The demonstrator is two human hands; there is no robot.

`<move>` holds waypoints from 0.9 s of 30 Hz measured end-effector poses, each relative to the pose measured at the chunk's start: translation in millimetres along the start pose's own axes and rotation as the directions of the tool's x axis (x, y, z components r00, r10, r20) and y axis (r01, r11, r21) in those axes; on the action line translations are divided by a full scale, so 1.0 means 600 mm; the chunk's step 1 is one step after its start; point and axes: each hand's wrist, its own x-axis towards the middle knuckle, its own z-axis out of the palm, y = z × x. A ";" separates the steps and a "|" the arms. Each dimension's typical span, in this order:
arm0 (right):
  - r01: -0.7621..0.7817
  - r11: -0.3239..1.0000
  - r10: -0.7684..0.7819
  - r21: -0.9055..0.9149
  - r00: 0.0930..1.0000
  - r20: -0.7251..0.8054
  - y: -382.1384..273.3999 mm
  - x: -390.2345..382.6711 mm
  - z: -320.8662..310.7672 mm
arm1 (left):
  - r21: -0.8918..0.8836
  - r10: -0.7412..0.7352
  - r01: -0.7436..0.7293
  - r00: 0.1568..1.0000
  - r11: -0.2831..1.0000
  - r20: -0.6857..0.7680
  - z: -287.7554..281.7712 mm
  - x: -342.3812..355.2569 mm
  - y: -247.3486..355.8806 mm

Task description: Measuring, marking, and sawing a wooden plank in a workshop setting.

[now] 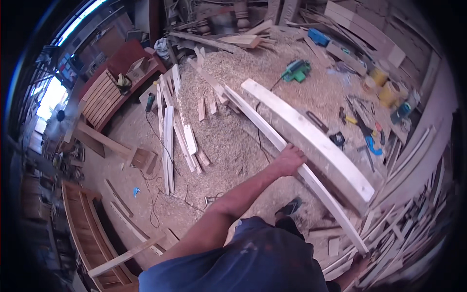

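Note:
My left hand (291,159) reaches forward and is closed over a long thin pale wooden strip (272,134), about halfway along it. The strip runs from upper centre down to the lower right. It lies beside a wider, thicker pale plank (316,141) that runs parallel on its right. My bare forearm stretches up from my blue shirt at the bottom of the view. One foot in a dark sandal (290,207) stands on the sawdust below the hand. My right hand is out of sight.
Sawdust (228,141) covers the floor, with several loose wooden slats (168,141) to the left. A green power planer (296,70) lies beyond the planks. Hand tools (365,131) and yellow containers (382,82) sit at right. Slatted bench frames (90,233) stand at left.

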 end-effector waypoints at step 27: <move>-0.085 0.832 0.055 -0.549 0.996 -0.071 0.070 0.401 0.604 | 0.082 -0.297 0.288 0.877 0.954 0.377 0.242 0.582 -0.400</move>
